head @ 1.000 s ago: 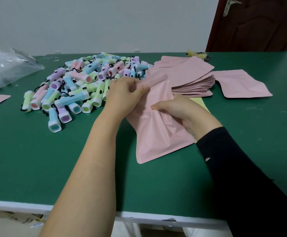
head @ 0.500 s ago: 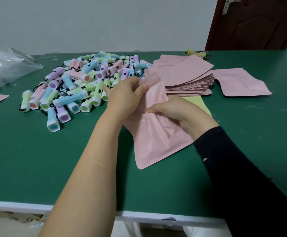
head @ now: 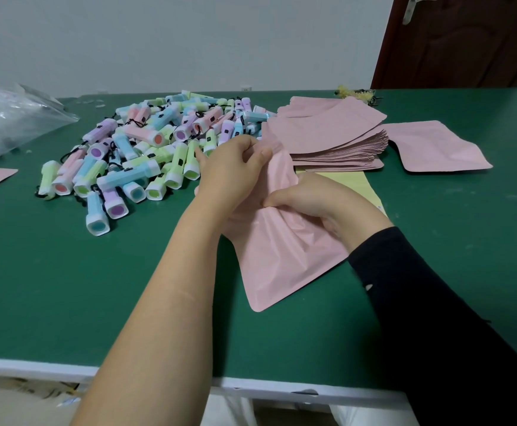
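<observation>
I'm seeing left hand (head: 231,167) pinching pink pouch (head: 282,253) top; right hand (head: 309,199) gripping it just below.

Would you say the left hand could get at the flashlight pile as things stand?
Probably yes: the flashlight pile lies just beside the left hand with nothing between, but it must first release the pink pouch it grips.

Head view (close), down onto hands (head: 232,173)

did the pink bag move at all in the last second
Yes. The pink bag has slid toward the near edge of the table: its lower corner now lies closer to that edge, while the pile of flashlights sits where it was.
</observation>
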`<act>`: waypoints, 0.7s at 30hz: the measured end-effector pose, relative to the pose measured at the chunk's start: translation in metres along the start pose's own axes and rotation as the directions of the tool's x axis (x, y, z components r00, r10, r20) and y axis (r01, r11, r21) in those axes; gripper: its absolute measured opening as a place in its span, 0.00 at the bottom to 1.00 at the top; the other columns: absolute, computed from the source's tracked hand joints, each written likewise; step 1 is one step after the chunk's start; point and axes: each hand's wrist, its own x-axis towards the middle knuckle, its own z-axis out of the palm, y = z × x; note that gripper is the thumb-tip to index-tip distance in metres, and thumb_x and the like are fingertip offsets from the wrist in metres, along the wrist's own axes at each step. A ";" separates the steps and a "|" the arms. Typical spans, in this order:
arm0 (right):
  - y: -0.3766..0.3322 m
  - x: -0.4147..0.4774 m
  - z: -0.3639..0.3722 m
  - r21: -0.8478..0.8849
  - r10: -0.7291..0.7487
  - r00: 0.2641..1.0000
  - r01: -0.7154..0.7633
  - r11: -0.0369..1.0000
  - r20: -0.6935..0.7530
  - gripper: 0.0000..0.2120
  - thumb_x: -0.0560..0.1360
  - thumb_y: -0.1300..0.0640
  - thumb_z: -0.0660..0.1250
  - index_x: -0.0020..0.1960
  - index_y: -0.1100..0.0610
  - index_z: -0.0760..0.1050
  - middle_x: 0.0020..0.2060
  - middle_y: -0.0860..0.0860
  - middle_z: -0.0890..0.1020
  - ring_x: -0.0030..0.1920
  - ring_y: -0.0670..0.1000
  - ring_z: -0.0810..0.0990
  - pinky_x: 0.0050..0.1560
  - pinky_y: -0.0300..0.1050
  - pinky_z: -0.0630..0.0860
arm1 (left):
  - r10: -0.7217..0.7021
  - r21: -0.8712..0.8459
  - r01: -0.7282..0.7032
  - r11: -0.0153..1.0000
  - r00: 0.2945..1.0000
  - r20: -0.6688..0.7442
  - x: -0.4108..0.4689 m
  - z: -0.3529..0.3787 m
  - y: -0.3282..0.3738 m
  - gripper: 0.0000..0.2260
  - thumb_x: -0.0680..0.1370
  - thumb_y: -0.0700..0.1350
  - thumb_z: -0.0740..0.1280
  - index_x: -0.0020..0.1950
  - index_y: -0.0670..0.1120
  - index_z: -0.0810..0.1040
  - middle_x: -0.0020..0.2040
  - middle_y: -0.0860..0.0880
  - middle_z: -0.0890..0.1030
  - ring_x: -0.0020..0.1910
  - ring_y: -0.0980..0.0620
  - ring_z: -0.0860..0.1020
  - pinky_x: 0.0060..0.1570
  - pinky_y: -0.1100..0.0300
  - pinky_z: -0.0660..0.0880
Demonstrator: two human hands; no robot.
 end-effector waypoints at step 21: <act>-0.001 0.001 0.000 -0.015 -0.011 1.000 0.011 1.000 0.009 0.16 0.68 0.55 0.75 0.53 0.60 0.79 0.45 0.57 0.84 0.46 0.58 0.83 0.48 0.49 0.79 | 0.012 0.012 -0.012 1.000 0.999 -0.034 0.004 0.002 -0.009 0.17 0.80 0.54 0.65 0.34 0.53 0.67 0.31 0.57 0.69 0.37 0.52 0.69 0.50 0.53 0.69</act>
